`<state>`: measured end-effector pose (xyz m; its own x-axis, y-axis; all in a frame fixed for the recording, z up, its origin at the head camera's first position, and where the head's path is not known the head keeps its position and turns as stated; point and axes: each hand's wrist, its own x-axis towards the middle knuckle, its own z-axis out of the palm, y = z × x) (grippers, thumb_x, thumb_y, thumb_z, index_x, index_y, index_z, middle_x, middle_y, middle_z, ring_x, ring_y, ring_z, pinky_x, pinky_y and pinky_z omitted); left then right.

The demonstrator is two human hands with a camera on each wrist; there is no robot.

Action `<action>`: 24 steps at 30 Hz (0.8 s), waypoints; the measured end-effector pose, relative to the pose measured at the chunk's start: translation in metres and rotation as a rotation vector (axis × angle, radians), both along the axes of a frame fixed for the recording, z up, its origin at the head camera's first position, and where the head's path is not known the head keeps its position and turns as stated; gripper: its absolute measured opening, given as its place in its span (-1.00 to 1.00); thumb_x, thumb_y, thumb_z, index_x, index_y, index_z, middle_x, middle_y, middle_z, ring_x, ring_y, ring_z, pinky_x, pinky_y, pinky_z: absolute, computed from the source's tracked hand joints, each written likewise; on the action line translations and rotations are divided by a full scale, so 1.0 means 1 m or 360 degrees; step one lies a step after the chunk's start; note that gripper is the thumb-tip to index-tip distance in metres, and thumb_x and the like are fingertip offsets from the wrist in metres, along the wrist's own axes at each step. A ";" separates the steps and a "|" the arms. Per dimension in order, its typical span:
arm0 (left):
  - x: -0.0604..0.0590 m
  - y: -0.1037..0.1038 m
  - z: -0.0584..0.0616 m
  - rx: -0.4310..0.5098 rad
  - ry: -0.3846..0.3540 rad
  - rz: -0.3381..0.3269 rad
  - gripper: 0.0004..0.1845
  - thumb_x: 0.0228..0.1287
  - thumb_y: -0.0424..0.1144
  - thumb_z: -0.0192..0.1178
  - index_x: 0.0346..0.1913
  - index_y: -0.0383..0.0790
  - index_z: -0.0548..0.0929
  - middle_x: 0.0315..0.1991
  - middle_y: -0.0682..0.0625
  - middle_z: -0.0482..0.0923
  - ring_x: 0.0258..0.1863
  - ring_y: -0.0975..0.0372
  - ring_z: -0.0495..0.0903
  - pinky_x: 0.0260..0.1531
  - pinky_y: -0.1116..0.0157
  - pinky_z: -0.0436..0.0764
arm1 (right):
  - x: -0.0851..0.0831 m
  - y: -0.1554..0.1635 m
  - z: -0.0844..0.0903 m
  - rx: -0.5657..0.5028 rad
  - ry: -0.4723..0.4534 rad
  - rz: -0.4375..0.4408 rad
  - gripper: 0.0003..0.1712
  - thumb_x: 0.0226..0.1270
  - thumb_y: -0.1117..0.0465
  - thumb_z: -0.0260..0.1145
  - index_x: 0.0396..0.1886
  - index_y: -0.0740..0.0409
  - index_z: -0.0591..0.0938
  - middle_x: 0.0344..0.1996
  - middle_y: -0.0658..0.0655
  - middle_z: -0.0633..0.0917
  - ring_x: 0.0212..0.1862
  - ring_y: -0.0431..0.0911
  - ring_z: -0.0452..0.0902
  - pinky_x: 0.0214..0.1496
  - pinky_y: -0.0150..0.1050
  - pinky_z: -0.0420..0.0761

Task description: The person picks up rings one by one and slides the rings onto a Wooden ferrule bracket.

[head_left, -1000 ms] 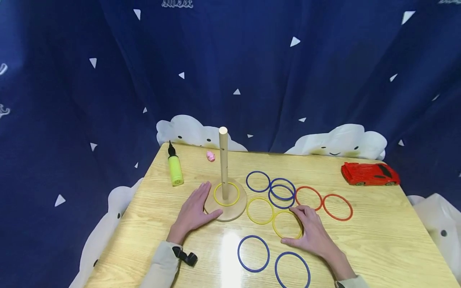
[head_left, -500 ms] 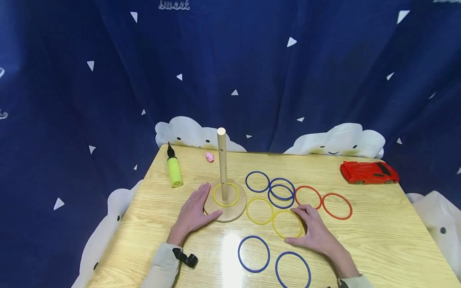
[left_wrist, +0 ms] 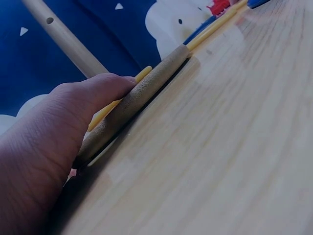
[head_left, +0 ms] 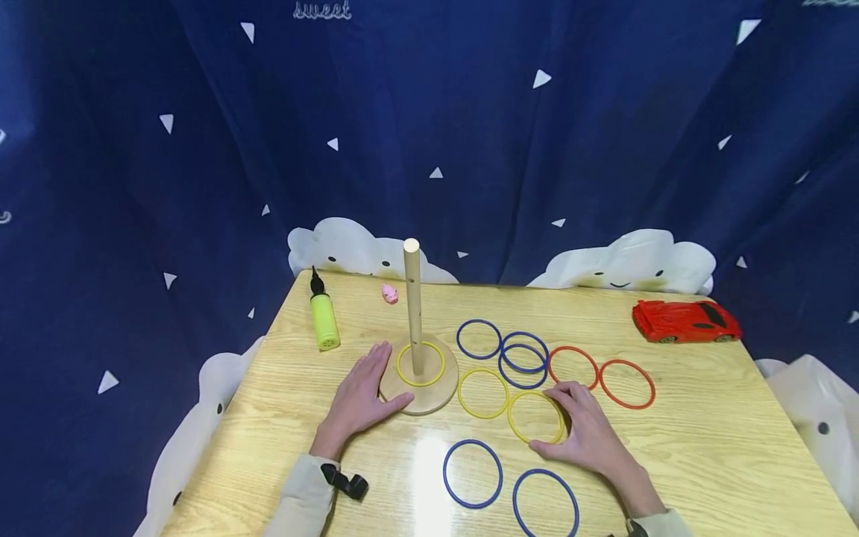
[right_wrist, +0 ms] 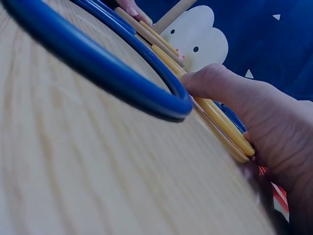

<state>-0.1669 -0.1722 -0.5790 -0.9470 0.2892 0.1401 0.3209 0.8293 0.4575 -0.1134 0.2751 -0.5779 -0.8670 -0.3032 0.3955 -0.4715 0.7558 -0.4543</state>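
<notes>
My flat, open left hand (head_left: 360, 397) steadies the wooden base (head_left: 429, 395); my right hand (head_left: 582, 432) pinches a yellow ring (head_left: 535, 418), best lifted level.

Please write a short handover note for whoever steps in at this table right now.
Left hand rests flat against the wooden peg stand, steadying its base.
Right hand curls its fingers round the yellow ring lying flat on the table.
Done: one yellow ring on the peg.
Left: another loose yellow ring, plus blue and red rings lying flat around it.
</notes>
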 end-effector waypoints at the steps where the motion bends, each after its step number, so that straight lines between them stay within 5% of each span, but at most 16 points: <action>1: 0.000 0.000 0.000 -0.0002 0.0001 0.0002 0.21 0.20 0.58 0.14 0.70 -0.10 0.04 0.70 0.02 0.00 0.68 0.17 -0.06 0.64 0.09 0.03 | -0.001 0.000 0.000 -0.0003 0.0006 0.0001 0.07 -0.39 -0.36 0.76 0.14 0.15 0.70 0.04 0.06 0.57 0.09 -0.02 0.45 0.14 -0.05 0.43; 14: -0.003 -0.001 0.000 -0.0039 -0.0001 -0.0003 0.22 0.20 0.59 0.13 0.71 -0.09 0.02 0.70 0.04 -0.01 0.68 0.20 -0.08 0.65 0.11 0.02 | 0.001 -0.001 0.000 -0.0115 -0.0024 0.0005 0.04 -0.33 -0.27 0.78 0.18 0.15 0.68 0.14 0.08 0.59 0.17 0.01 0.46 0.25 -0.22 0.35; 24: -0.002 0.000 0.000 -0.0016 -0.0011 -0.0011 0.21 0.21 0.59 0.12 0.70 -0.10 0.03 0.70 0.05 -0.01 0.68 0.19 -0.08 0.65 0.11 0.01 | 0.003 0.001 0.002 -0.0150 -0.0121 -0.0024 0.08 -0.29 -0.26 0.78 0.26 0.14 0.64 0.24 0.08 0.57 0.29 0.03 0.42 0.35 -0.65 0.06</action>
<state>-0.1687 -0.1718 -0.5793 -0.9460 0.2969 0.1305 0.3233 0.8316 0.4517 -0.1103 0.2761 -0.5761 -0.8996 -0.2546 0.3547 -0.4221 0.7146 -0.5578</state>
